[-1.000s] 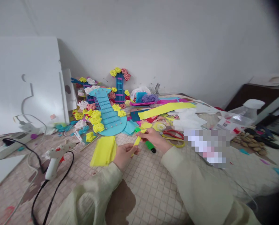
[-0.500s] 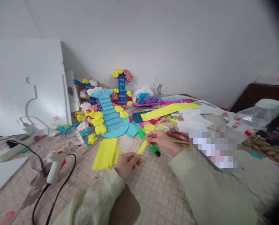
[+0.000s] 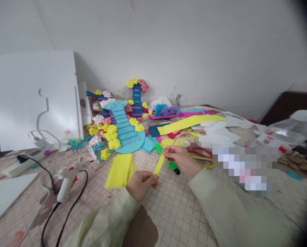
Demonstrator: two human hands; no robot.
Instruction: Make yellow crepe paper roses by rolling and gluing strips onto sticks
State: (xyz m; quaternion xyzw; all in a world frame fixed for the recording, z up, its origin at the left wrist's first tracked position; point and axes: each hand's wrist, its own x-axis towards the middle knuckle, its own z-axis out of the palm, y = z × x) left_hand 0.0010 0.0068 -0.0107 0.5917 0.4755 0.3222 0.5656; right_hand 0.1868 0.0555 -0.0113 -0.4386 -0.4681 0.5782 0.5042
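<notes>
A narrow strip of yellow crepe paper (image 3: 159, 165) slants between my two hands above the table. My left hand (image 3: 142, 185) pinches its lower end between thumb and fingers. At the upper end, my right hand (image 3: 182, 160) grips the strip with its fingertips. Just beneath the right hand lies a green utility knife (image 3: 174, 167) with a black end, partly covered by the strip and fingers. Left of my left hand rests a stack of yellow crepe paper pieces (image 3: 119, 171). Behind it leans a light-blue guitar-shaped cutout (image 3: 126, 132), with strings and crumpled yellow paper flowers (image 3: 111, 134).
A white glue gun (image 3: 66, 183) with a black cord stands at left, near a power strip (image 3: 24, 162). Red-handled scissors (image 3: 200, 151), a long yellow paper band (image 3: 192, 124) and a clear plastic bottle (image 3: 284, 132) lie to the right. A white board (image 3: 22, 96) leans on the wall.
The view has shifted, so the scene sits slightly farther right and lower. Both hands keep hold of the yellow strip, with slightly more of it showing between them.
</notes>
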